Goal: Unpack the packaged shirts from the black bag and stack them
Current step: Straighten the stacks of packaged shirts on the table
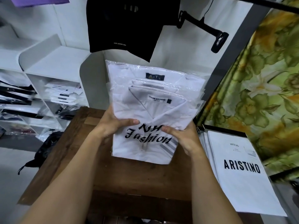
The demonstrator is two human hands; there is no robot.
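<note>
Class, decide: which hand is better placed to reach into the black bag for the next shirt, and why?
Probably the left hand: the black bag lies on the floor left of the wooden table, on that side. The right hand would have to cross over. Both now grip the packaged shirts.

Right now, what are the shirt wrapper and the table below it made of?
Shirt wrapper: thin clear plastic film, glossy; wrinkles and glints at its edges. Table: probably wood, dark brown, dull finish; grain streaks and board seams show.
</note>
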